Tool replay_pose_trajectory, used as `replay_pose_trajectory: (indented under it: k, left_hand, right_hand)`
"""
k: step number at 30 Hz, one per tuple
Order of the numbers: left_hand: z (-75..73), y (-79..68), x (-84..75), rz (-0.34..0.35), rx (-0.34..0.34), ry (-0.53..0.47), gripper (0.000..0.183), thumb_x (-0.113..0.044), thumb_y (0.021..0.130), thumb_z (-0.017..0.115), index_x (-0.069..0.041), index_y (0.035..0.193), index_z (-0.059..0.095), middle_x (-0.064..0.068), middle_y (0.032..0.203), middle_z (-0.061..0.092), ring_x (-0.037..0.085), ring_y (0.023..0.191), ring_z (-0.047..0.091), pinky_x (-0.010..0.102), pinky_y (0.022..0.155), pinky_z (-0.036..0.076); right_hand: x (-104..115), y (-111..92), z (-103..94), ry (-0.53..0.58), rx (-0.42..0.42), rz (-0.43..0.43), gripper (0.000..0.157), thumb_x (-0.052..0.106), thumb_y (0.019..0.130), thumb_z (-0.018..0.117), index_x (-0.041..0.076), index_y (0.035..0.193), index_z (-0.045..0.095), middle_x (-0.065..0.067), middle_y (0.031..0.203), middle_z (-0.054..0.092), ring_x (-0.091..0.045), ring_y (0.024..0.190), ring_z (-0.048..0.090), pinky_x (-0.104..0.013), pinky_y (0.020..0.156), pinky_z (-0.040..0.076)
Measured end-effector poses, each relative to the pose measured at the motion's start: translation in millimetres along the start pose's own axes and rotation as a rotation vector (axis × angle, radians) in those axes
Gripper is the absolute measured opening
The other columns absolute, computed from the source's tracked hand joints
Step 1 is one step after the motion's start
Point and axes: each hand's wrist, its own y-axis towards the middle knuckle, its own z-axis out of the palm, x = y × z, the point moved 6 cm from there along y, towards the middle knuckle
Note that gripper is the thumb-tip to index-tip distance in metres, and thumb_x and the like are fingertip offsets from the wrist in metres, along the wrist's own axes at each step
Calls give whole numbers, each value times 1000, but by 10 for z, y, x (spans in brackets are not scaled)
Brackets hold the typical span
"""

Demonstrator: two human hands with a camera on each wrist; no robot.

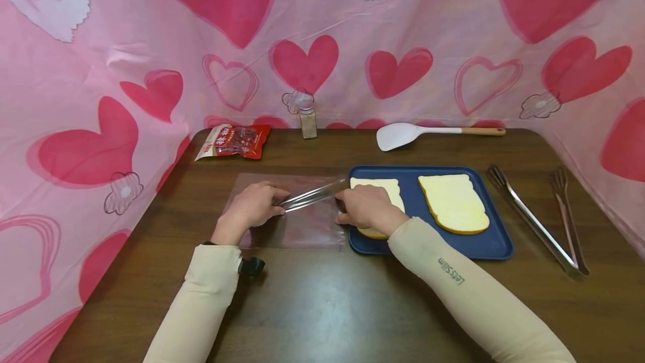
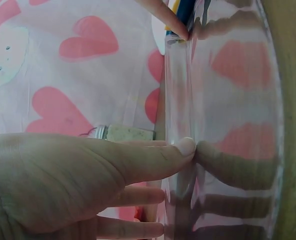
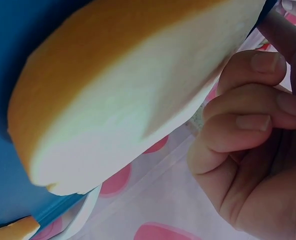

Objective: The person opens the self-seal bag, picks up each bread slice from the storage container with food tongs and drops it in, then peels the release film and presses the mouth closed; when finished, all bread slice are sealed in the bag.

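A clear plastic bag [image 1: 307,234] lies flat on the table left of the blue tray, with a fold of it raised along its middle. My left hand [image 1: 257,203] pinches the left end of that fold; in the left wrist view, the thumb [image 2: 180,148] presses on the film [image 2: 238,110]. At the fold's right end my right hand [image 1: 370,206] grips the plastic, over the tray's left edge. Below this hand a bread slice [image 1: 378,234] is partly covered. In the right wrist view, curled fingers [image 3: 248,105] stand beside the bread.
The blue tray [image 1: 410,195] also carries a second bread slice [image 1: 453,203]. Metal tongs [image 1: 539,226] lie spread at the right. Along the back are a red snack packet [image 1: 237,140], a small seasoning jar [image 1: 308,121] and a white spatula [image 1: 403,134] with a wooden handle end.
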Motion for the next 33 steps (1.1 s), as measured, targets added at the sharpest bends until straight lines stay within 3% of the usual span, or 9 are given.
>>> replay_pose_trajectory:
  k: [5,13,19,26,33]
  left_hand:
    - [-32,-9,2,-30,-24,-26,42,-22,93,82,-13,133,71,12,127,72,34,119,64,57,106,53]
    - [-47,0,16,-70,-41,-37,16,-21,93,83,-15,104,73,6,98,69,26,90,60,44,81,56]
    - [-69,-34,32,-73,-53,-47,12,-18,96,79,-14,108,80,6,101,75,25,88,63,48,86,59]
    - [-120,-61,42,-78,-60,-59,12,-19,99,75,-14,108,81,7,97,75,24,84,64,44,81,60]
    - [-240,-94,51,-58,-100,-109,13,-19,99,76,-11,109,80,10,105,77,29,96,66,53,94,57]
  right_hand:
    - [-10,-6,1,4,6,-3,55,45,93,79,20,141,68,-4,100,74,-23,87,63,-42,71,55]
    - [-17,-9,-2,-24,8,4,59,47,93,78,22,145,65,-8,109,75,-24,91,66,-45,71,56]
    - [-14,-6,5,-27,14,7,59,47,94,78,22,145,65,-7,105,74,-22,87,64,-43,69,55]
    - [-19,-21,-3,-27,9,5,60,47,94,78,21,146,65,-8,111,75,-23,92,66,-44,71,56]
    - [-18,-21,-8,6,18,0,60,45,93,79,21,146,65,-6,110,75,-22,91,62,-41,73,56]
